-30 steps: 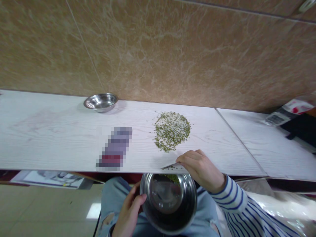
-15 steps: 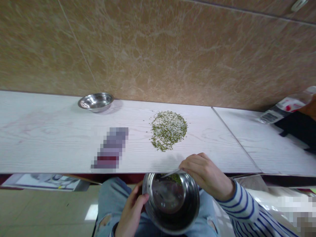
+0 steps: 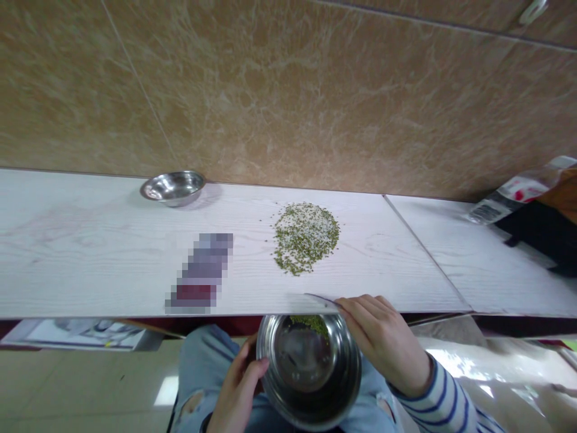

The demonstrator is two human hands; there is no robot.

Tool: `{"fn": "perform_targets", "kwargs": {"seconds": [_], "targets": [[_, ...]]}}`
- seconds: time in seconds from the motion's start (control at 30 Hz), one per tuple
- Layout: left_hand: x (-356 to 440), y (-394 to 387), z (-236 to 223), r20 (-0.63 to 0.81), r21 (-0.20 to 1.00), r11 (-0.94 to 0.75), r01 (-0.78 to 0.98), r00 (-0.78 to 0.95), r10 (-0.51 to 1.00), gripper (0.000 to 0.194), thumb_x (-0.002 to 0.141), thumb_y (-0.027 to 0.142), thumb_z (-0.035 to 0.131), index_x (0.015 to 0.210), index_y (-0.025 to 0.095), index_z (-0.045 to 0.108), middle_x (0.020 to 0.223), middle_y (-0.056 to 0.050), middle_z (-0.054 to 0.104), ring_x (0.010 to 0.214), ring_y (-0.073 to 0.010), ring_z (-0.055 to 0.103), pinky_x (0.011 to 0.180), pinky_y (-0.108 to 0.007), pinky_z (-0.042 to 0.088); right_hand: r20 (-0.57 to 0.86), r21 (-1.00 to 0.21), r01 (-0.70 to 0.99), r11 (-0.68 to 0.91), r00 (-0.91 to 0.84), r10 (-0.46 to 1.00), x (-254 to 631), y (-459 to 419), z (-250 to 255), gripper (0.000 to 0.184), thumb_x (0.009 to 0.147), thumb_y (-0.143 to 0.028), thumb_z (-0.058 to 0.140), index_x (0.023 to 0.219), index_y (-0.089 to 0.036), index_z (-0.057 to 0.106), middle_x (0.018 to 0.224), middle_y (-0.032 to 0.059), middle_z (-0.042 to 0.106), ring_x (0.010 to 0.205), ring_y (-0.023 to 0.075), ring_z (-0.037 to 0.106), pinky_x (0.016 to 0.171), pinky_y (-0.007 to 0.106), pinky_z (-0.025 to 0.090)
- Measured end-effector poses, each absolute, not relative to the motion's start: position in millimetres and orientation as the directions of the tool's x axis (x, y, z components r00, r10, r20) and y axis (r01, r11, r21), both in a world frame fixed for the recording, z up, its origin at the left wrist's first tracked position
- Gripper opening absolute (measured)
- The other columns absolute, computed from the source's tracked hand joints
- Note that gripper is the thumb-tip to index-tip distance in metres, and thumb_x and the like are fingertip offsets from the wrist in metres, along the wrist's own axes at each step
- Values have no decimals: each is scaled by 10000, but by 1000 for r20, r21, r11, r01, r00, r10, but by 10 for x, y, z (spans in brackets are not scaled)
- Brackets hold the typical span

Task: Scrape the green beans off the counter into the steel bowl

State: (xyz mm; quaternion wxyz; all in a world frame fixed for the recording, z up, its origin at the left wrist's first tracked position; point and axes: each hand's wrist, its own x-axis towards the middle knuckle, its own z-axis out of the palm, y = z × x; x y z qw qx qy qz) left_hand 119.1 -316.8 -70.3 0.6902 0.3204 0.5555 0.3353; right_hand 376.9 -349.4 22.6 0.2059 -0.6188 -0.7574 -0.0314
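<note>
My left hand (image 3: pixel 240 379) grips the near-left side of a deep steel bowl (image 3: pixel 311 415), its thumb on the rim. The bowl is tilted in my lap below the table's front edge, with green grains (image 3: pixel 312 323) along its far inner wall. Between the fingers of my right hand (image 3: pixel 378 331) is a thin flat card (image 3: pixel 322 299), seen nearly edge-on at the table edge above the bowl; its exact kind is unclear. Beyond it, a loose patch of small green and white grains (image 3: pixel 305 237) is spread on the white table (image 3: pixel 383 264).
A small steel bowl (image 3: pixel 174 189) stands near the wall at back left. A pixelated oblong object (image 3: pixel 201 273) lies left of the grains. At the far right are a clear plastic bottle (image 3: pixel 514 189) and a black item (image 3: pixel 541 231). An open drawer (image 3: pixel 85 332) juts out at lower left.
The card in my right hand has risen from inside the bowl's mouth to the table edge and turned edge-on. My left hand keeps its hold on the bowl.
</note>
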Motion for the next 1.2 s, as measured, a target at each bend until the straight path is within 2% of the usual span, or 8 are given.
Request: {"fn": "perform_targets", "kwargs": {"seconds": [0.13,0.33,0.5,0.63,0.8,1.0,1.13,1.2], "targets": [[1160,-3182,-688,-542,829,552,-91,113,833,492,689,433,706,1130,214,717,1281,-71,708,1267,-334,554,1006,-379,454,353,-226,944,239,-149,924,3654,-3570,221,230,1029,-203,422,1085,-176,644,906,50,729,803,174,652,719,321,441],[1095,-3204,-700,-547,828,553,-86,89,832,466,696,408,691,1119,213,724,1250,-64,725,1256,-335,570,1056,-402,428,367,-263,922,286,-179,913,3491,-3626,249,236,1010,-173,433,1083,-178,658,907,46,730,801,179,653,727,338,461],[898,-3206,-824,-524,847,529,-53,86,848,414,719,432,686,1084,243,743,1294,-45,709,1333,-329,513,1132,-418,354,365,-285,918,276,-163,917,3501,-3605,258,219,1009,-196,449,1076,-177,656,914,50,734,807,183,662,719,341,478],[737,-3144,-909,-526,848,529,31,-70,847,474,720,479,707,1111,214,728,1398,-92,640,1374,-344,470,1160,-450,314,387,-274,927,257,-138,911,3567,-3560,258,208,1009,-210,460,1074,-175,654,914,52,738,809,191,672,727,352,499],[726,-3031,-822,-508,859,507,71,-6,861,524,741,507,691,1158,193,723,1391,-113,642,1387,-346,457,1183,-469,268,436,-269,936,229,-94,895,3687,-3527,293,217,1010,-212,446,1065,-165,651,885,61,733,790,187,681,710,337,531],[760,-3021,-809,-504,863,505,19,-31,863,490,712,512,712,1110,227,744,1342,-97,683,1352,-360,502,1129,-480,355,494,-260,947,187,-36,869,3846,-3411,282,228,1005,-240,442,1042,-174,657,878,74,749,767,194,710,695,319,570],[809,-3049,-840,-563,824,565,27,-61,824,534,695,542,719,1142,249,731,1355,-97,674,1294,-390,551,949,-470,509,453,-262,949,174,-38,891,3793,-3224,254,240,992,-224,435,1050,-183,665,897,75,755,790,202,721,719,323,582],[835,-3052,-846,-569,821,571,26,-47,821,571,701,559,708,1177,245,719,1393,-108,644,1303,-392,541,886,-448,533,440,-253,950,183,-55,896,3726,-3120,242,248,985,-208,432,1048,-178,670,899,76,756,795,204,721,732,330,584]]}}
